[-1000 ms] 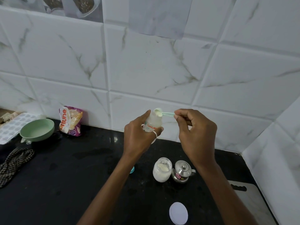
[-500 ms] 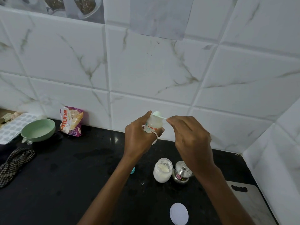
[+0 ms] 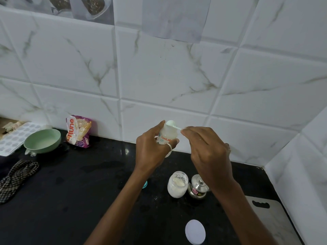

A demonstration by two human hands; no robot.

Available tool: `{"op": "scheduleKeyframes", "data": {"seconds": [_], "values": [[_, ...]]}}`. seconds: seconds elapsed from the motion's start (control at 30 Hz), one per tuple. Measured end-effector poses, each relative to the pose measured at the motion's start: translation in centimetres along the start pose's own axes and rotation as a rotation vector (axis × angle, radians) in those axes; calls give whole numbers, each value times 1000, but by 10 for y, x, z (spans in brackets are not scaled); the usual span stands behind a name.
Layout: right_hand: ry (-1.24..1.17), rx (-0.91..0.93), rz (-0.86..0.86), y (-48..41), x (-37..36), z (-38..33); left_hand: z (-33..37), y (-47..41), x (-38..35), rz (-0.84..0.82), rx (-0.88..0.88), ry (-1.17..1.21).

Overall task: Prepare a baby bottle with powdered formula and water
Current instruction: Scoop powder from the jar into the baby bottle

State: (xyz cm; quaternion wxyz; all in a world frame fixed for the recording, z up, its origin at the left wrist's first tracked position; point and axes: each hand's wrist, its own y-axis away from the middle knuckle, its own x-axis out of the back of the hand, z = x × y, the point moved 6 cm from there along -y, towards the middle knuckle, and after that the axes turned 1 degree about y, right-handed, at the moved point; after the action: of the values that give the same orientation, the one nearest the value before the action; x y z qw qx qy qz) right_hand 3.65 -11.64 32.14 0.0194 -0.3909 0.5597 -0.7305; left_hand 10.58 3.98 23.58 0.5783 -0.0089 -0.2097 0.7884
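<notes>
Head view. My left hand [image 3: 152, 152] is wrapped around the baby bottle [image 3: 167, 137], holding it upright above the black counter [image 3: 74, 191], in front of the tiled wall. My right hand [image 3: 208, 156] pinches the handle of the pale green scoop [image 3: 171, 123] between thumb and fingertips.

Change: a second ago the scoop sat level at the bottle mouth with powder heaped in its bowl. The bowl is now tipped over the mouth and my right wrist has rolled inward. I judge this scoop of formula to be discharging into the bottle; whether it is fully emptied cannot be told.

Relative to the bottle: the open powder jar [image 3: 177, 185] stands below it on the counter, with a small steel pot [image 3: 197, 188] touching or just beside the jar's right side. The jar's white lid [image 3: 195, 231] lies nearer to me. Water is likely the remaining step.
</notes>
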Motion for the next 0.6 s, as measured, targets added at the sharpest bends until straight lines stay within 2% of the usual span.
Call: {"op": "scheduleKeyframes", "data": {"seconds": [0.13,0.3,0.43,0.6], "values": [[-11,-51,25,2,-1,5,0,1,0,1,10,10],[-168,-282,160,1,2,19,-3,3,-1,5,5,-2],[-381,-572,191,8,-1,35,-7,5,-2,-1,-8,-9],[-729,-1079,157,25,-19,56,-11,6,-4,-16,0,-8]]}}
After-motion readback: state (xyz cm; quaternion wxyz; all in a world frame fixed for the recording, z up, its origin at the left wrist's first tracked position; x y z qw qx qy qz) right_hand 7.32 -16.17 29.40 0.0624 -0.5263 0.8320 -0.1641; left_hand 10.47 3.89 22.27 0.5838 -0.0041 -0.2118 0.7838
